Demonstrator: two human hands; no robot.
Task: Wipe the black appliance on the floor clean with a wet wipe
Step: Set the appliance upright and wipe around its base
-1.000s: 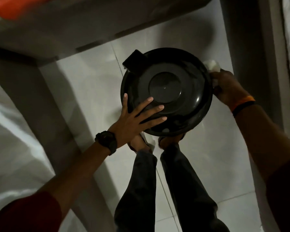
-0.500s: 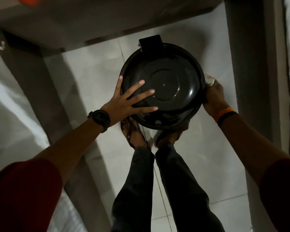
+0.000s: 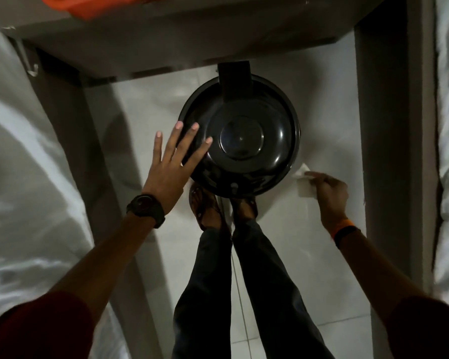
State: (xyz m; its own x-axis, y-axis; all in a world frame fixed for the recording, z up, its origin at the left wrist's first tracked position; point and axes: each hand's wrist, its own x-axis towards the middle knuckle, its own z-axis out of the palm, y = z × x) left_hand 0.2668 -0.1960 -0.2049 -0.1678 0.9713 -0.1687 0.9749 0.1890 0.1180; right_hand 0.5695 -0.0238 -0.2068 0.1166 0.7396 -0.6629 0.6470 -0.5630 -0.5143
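Observation:
A round black appliance with a glossy domed lid and a black hinge block at its far edge stands on the white tiled floor, just beyond my feet. My left hand is spread flat with fingers apart at the lid's left rim, its fingertips over the lid. My right hand is off to the appliance's right, apart from it, pinching a crumpled white wet wipe.
A grey bench or table crosses the top, with an orange thing on it. Grey bed frames and white bedding line both sides of the narrow floor strip. My sandalled feet touch the appliance's near edge.
My right hand with the wipe has come off the appliance's right side and moved outward. My left hand has slid from the lid's top toward its left rim. The hinge block now points straight away.

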